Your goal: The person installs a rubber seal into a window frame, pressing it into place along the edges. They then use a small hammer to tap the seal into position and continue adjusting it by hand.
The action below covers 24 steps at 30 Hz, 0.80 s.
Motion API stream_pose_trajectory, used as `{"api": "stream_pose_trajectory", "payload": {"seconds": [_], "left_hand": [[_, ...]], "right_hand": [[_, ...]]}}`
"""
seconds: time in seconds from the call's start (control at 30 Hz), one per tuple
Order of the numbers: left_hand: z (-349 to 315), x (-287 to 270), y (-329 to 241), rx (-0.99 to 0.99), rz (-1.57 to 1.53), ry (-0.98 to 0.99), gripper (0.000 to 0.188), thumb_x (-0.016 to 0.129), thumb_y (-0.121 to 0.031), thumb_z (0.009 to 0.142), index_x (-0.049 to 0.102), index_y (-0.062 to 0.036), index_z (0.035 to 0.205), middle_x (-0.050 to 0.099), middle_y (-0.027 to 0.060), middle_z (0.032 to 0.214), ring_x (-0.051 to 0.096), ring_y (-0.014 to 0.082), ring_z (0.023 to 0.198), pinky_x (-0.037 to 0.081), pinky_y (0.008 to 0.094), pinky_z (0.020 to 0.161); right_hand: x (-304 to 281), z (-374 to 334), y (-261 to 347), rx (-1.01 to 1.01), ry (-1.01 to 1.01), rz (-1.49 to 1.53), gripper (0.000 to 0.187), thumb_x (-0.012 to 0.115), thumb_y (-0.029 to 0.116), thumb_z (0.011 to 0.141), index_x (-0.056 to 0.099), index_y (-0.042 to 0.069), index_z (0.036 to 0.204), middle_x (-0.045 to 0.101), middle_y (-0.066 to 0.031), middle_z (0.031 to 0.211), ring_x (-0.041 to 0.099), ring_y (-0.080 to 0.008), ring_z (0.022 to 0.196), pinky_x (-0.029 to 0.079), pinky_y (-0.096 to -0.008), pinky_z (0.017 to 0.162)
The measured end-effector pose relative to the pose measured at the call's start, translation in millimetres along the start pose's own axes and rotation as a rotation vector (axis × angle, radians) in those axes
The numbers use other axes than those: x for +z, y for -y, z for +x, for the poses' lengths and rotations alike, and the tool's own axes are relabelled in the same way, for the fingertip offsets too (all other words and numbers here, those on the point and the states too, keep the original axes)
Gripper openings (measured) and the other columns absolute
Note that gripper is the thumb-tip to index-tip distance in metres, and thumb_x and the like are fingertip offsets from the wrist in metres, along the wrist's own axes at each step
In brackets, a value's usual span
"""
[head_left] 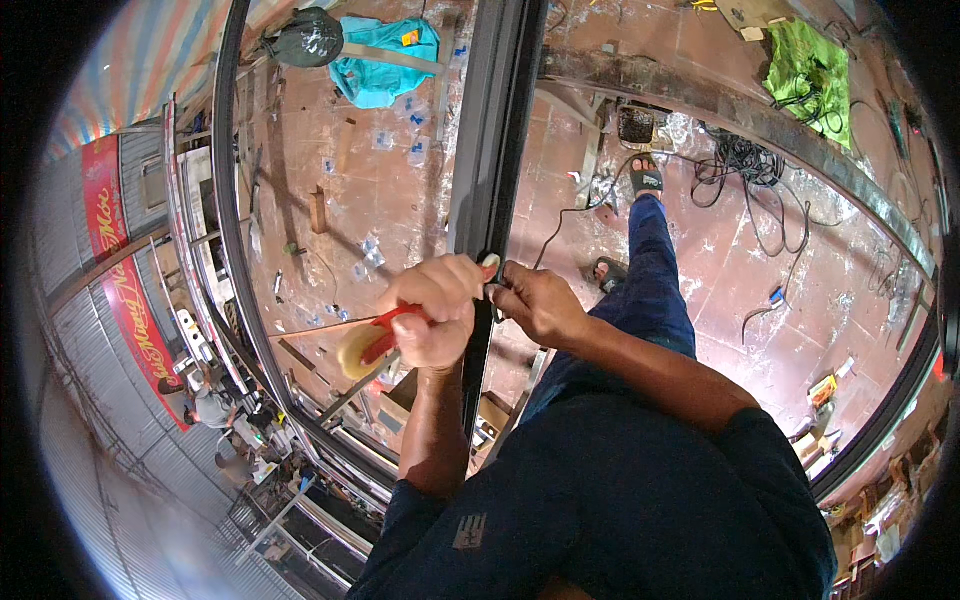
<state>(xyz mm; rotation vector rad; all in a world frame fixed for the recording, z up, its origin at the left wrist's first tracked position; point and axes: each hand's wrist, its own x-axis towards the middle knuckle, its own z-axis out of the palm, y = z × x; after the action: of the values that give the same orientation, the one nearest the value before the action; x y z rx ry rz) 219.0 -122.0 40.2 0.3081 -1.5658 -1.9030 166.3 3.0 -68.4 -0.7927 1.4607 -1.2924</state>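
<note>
Floor: one stretch of reddish tile (pixel 590 225), smeared with white, beneath everything.
Dark frame: three long bars I can count, one at left, one at right, and the middle bar (pixel 487 140), black and grooved lengthwise, running from the far edge to beneath my hands.
Rusty beam: one (pixel 720 95), at far right.
Banner: one, red (pixel 130 290), on the left wall.
Cloth: one turquoise piece (pixel 385 75), at far left, a strip lying across it.
Green bag: one (pixel 805 75), at far right, black cord over it.
Cable: one loose black heap (pixel 745 165), to the right.
Sandals: two, dark, on my feet; the farther one (pixel 647 178) shows well, the nearer is partly hidden by my leg.
My hands: two. Left grip (pixel 432 312) clenched around a tool's handle; right grip (pixel 545 305) pinched at the middle bar, on something too small to name.
Red-and-yellow tool: one (pixel 374 346), in my left fist, left of the middle bar; glossy red, with a rounded, yellowish, blurred end toward me.
Hard to make out: my fingers cover the tool's middle, so I cannot tell its kind, nor whether the pale tip (pixel 490 262) between my hands belongs to it.
</note>
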Motion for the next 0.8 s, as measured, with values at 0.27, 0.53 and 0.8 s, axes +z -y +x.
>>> {"api": "stream_pose_trajectory", "payload": {"seconds": [0.27, 0.53, 0.8], "left_hand": [[-4.4, -13.6, 20.2, 0.009, -0.008, 0.019, 0.053, 0.053, -0.055, 0.109, 0.047, -0.0116, 0.078, 0.044, 0.0021, 0.068, 0.042, 0.0184, 0.06, 0.036, 0.0368, 0.062], [12.9, -9.6, 30.0, -0.014, -0.102, 0.028, 0.048, 0.051, -0.048, 0.111, 0.045, -0.0137, 0.078, 0.04, 0.0, 0.067, 0.035, 0.016, 0.059, 0.032, 0.0356, 0.061], [48.7, 6.0, 37.2, -0.074, -0.019, -0.022, 0.044, 0.051, -0.041, 0.11, 0.041, -0.0154, 0.075, 0.037, 0.0003, 0.066, 0.033, 0.016, 0.058, 0.034, 0.0374, 0.061]], "right_hand": [[-4.5, 10.2, 2.6, 0.019, -0.02, 0.061, 0.036, 0.057, 0.038, 0.105, 0.063, 0.003, 0.115, 0.072, -0.0236, 0.085, 0.071, -0.0462, 0.084, 0.054, -0.0546, 0.075], [-3.3, 14.8, -4.9, 0.074, 0.019, 0.092, 0.035, 0.058, 0.036, 0.106, 0.063, 0.003, 0.115, 0.073, -0.0223, 0.087, 0.073, -0.0446, 0.085, 0.056, -0.0532, 0.078], [-13.0, 15.6, 4.6, 0.139, 0.121, 0.167, 0.033, 0.057, 0.037, 0.108, 0.065, 0.005, 0.111, 0.076, -0.0139, 0.088, 0.077, -0.0343, 0.086, 0.058, -0.0468, 0.079]]}}
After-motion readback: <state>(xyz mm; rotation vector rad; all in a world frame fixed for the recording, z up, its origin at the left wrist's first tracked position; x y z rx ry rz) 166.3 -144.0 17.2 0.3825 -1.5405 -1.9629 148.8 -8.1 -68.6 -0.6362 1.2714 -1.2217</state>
